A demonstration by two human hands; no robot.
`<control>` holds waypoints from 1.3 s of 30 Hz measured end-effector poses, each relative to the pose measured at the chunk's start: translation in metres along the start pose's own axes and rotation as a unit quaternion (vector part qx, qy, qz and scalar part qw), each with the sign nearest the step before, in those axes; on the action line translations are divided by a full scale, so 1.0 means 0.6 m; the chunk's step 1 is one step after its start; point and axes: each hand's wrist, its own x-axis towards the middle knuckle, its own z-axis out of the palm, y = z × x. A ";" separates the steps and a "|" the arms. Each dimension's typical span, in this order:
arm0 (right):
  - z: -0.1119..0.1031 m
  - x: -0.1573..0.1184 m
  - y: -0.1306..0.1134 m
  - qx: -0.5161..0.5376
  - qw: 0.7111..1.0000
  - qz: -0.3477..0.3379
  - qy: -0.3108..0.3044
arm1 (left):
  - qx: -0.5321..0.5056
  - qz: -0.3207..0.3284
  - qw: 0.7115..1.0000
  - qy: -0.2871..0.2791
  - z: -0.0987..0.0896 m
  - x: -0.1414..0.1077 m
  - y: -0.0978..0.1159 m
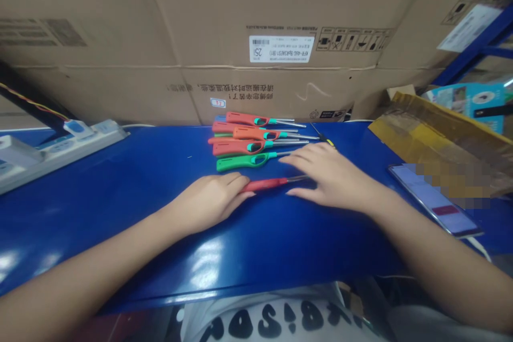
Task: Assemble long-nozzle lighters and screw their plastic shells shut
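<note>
My left hand [212, 200] is closed round the handle end of a red lighter [266, 185], which lies level just above or on the blue table [256, 246]. Over the metal tip of that lighter is my right hand [324, 176], thumb and fingers apart, hiding the tip's end. Behind the hands is a pile of long-nosed lighters with turquoise triggers: a green one [240, 162] nearest, then a red one [232, 147], an orange one [252, 132] and another red one [242, 118] at the back.
A white power strip [64, 147] runs along the left. On the right are a phone [435, 200] with a white cable and a taped cardboard piece [441, 144]. A big carton [200, 26] walls off the back. A thin yellow-and-black tool [329, 142] lies beyond my right hand.
</note>
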 end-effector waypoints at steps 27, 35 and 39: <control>0.032 0.001 -0.014 0.070 0.979 -0.148 0.125 | -0.226 -0.006 0.972 0.056 0.008 -0.003 0.004; 0.028 0.006 0.011 0.062 0.996 0.033 -0.059 | -0.079 -0.015 0.997 0.022 0.029 0.009 0.011; 0.023 0.000 0.064 0.149 0.982 0.099 -0.056 | -0.069 -0.014 0.997 0.022 0.026 0.005 0.006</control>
